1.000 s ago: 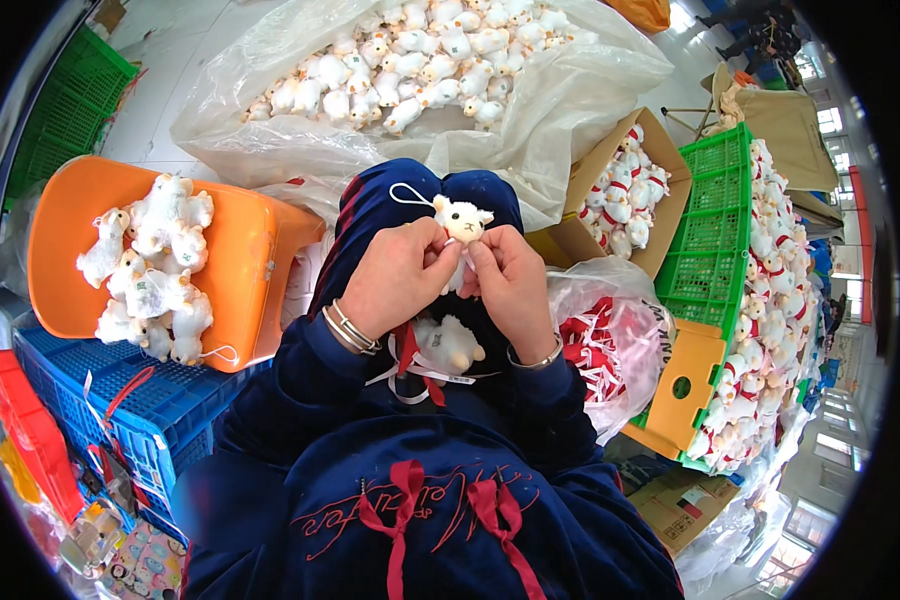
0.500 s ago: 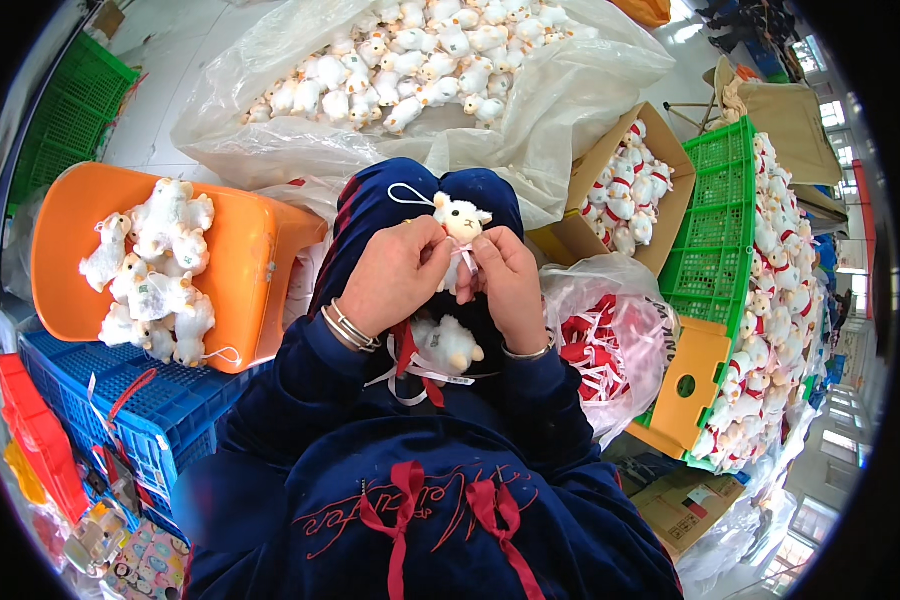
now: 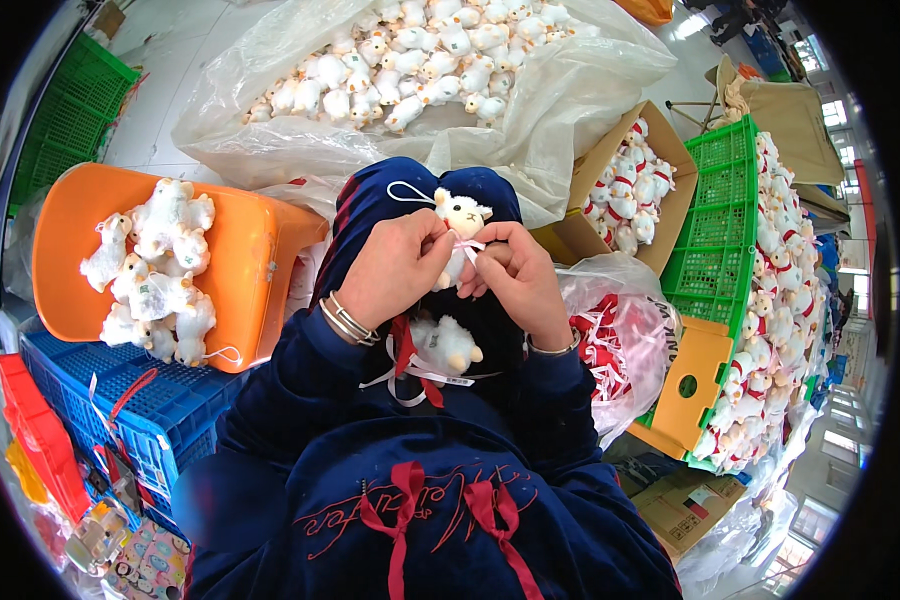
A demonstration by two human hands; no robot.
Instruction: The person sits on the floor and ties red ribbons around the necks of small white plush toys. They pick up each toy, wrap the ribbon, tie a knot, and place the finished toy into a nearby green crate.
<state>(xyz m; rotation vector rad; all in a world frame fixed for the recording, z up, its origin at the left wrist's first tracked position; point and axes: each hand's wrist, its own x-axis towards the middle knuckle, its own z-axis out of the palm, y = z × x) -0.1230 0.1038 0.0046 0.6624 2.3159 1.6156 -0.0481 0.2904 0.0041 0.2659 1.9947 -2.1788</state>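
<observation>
Head view. At centre, the left hand [image 3: 398,268] and right hand [image 3: 518,280] meet over the lap, both closed on 1 small white plush lamb [image 3: 460,225]. The left fingers wrap its body; the right fingertips [image 3: 490,262] pinch a pale pink ribbon [image 3: 470,246] at its neck. A white hanging loop [image 3: 406,192] leaves the lamb's head toward 10 o'clock. Just below the hands, at 6 o'clock, a second lamb [image 3: 448,342] lies on the lap among red and white ribbons [image 3: 408,362]. At 9 o'clock, an orange tray [image 3: 255,265] bears finished lambs, resting on a blue crate [image 3: 155,400]. At 12 o'clock, a clear plastic bag [image 3: 560,95] holds many lambs. At 3 o'clock stands a green crate [image 3: 720,230].
</observation>
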